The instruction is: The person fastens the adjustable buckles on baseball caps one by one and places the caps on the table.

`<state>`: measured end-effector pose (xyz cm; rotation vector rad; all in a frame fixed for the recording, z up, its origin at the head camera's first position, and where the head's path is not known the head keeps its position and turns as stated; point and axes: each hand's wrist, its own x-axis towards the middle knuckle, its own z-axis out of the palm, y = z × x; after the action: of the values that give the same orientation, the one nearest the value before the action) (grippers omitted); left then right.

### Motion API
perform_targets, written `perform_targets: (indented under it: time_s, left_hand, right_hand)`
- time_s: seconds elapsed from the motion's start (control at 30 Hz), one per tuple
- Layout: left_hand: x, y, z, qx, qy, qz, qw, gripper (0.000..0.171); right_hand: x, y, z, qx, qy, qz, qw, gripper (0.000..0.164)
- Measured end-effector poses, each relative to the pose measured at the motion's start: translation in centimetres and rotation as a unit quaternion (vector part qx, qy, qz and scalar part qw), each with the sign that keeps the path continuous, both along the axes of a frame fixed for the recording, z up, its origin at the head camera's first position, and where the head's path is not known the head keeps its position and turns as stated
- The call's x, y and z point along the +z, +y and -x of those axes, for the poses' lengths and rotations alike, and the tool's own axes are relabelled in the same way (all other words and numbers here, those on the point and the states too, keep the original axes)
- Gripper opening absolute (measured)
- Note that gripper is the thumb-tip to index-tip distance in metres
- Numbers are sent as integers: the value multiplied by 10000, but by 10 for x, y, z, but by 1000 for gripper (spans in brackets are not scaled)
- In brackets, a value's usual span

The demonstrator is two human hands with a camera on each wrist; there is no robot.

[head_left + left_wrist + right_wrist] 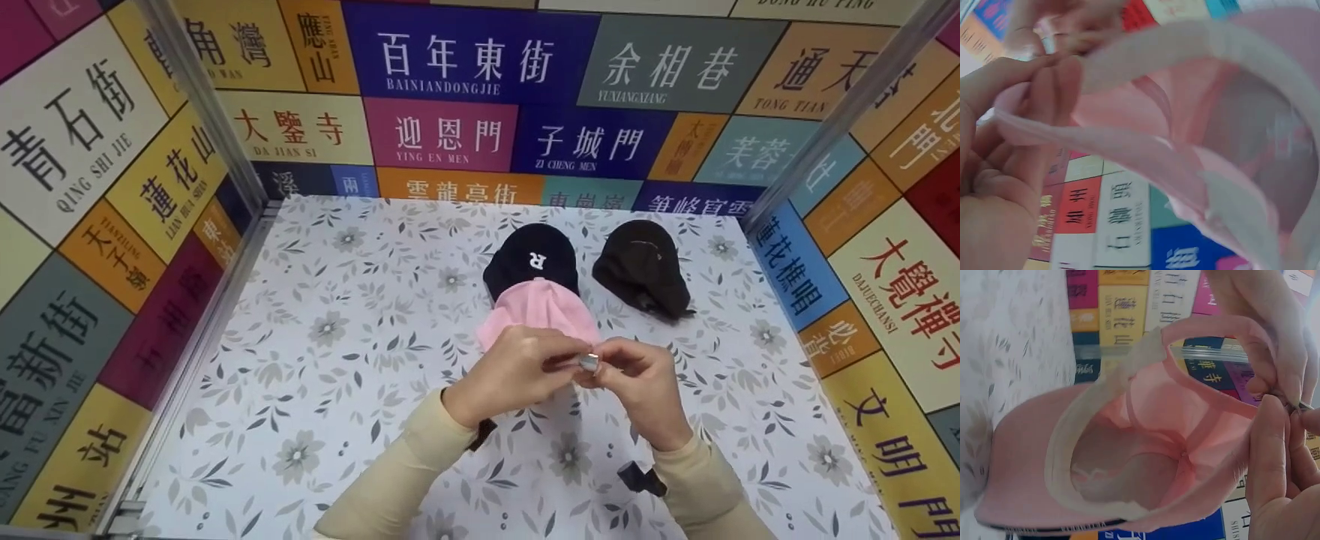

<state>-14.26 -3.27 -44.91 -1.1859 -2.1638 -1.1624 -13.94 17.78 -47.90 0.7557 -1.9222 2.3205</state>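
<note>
A pink baseball cap (551,307) hangs between my two hands over the table. Its inside, pale sweatband (1067,444) and back opening face me in the wrist views. My left hand (510,379) pinches the cap's back strap (1095,140), which loops around its fingers in the left wrist view. Close against it, my right hand (646,386) pinches the other end at a small silver metal buckle (589,363). Fingertips of both hands meet there and partly cover the buckle.
Behind the pink cap lies a black cap (538,251) with a white letter. A dark brown cap (641,262) is to its right. Panels with street names (472,56) wall in the flower-patterned table (330,330) at the back and sides.
</note>
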Motion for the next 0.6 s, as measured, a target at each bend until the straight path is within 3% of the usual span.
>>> perform_targets:
  time_s: [0.07, 0.17, 0.43, 0.6]
  left_hand:
    - [1, -3, 1, -108, -372, -39, 9992, 19]
    - [5, -7, 3, -184, -515, 27, 9985, 17]
    - [12, -7, 0, 59, -300, 497, 9983, 21]
    - [8, -4, -3, 141, -90, 618, 9979, 19]
  right_hand:
    - [2, 1, 0, 81, 103, -257, 9996, 8]
    - [7, 3, 1, 191, 234, -552, 9980, 10]
    - [12, 9, 6, 520, 332, -919, 9939, 14]
    - [18, 10, 10, 415, 110, -1653, 9853, 16]
